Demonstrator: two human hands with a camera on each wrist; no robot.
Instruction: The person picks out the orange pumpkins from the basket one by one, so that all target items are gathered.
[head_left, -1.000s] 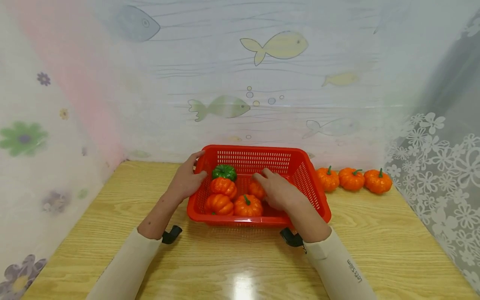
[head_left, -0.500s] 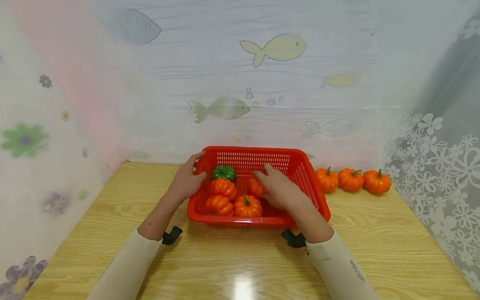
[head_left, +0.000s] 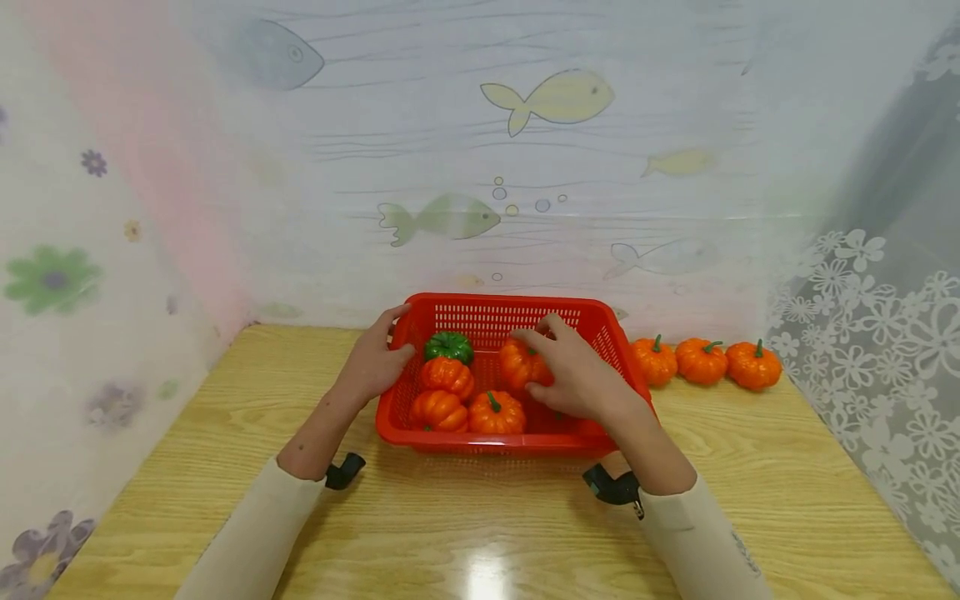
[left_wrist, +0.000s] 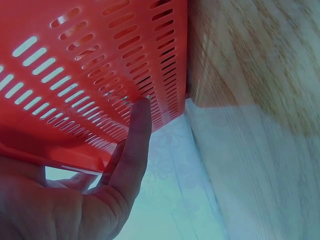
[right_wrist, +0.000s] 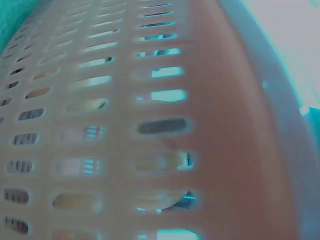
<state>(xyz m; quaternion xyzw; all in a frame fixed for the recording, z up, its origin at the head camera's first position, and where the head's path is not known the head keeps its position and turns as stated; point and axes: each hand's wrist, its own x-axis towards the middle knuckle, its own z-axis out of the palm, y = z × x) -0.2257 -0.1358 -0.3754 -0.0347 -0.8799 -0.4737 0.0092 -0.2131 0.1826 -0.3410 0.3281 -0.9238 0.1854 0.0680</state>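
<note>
A red slotted basket (head_left: 487,439) stands on the wooden table. My left hand (head_left: 375,358) grips its left rim; in the left wrist view that hand (left_wrist: 80,210) has fingers against the outer wall (left_wrist: 100,70). Inside the basket, my right hand (head_left: 573,367) holds a small orange toy pumpkin (head_left: 517,364) between fingers and thumb, its right side hidden. Left of it lie a green pumpkin (head_left: 448,347) and several orange pumpkins (head_left: 497,413). The right wrist view shows only the slotted basket wall (right_wrist: 120,115), close and blurred; the hand is outside that view.
Outside the basket, a row of orange pumpkins (head_left: 702,360) sits on the table (head_left: 465,517) to the right, near the back wall. Curtains with fish and flower prints (head_left: 465,217) enclose the back and sides.
My right hand has risen a little and moved slightly right, and the pumpkin in it has come up, showing more of itself. The left hand has stayed on the rim.
</note>
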